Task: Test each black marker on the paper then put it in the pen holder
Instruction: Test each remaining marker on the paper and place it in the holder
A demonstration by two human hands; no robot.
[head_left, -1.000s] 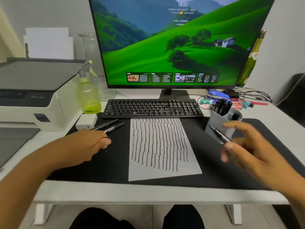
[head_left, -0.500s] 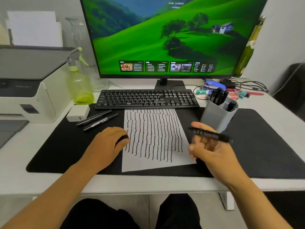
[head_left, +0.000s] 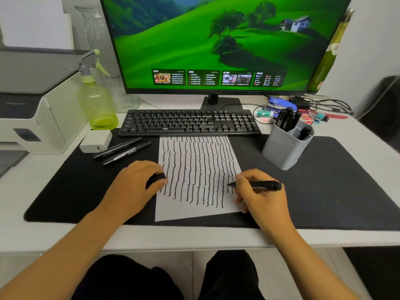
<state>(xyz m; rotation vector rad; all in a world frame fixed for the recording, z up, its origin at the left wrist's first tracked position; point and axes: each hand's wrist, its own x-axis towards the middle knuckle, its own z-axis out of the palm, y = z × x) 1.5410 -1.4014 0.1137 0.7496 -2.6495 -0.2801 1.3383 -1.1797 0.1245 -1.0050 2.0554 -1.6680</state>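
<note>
The right hand (head_left: 260, 192) pinches an uncapped black marker (head_left: 255, 185) lying nearly level, its long axis running left to right with the tip pointing left at the right edge of the paper (head_left: 195, 210), while the left hand (head_left: 138, 187) curls round what looks like the marker's cap (head_left: 156, 178) and rests at the sheet's left edge. The coming stroke turns on that tip, which sits at or just above the last squiggled column. The grey pen holder (head_left: 282, 149) stands beyond the right hand on the counter, and two untested markers (head_left: 121, 149) lie beyond the left.
</note>
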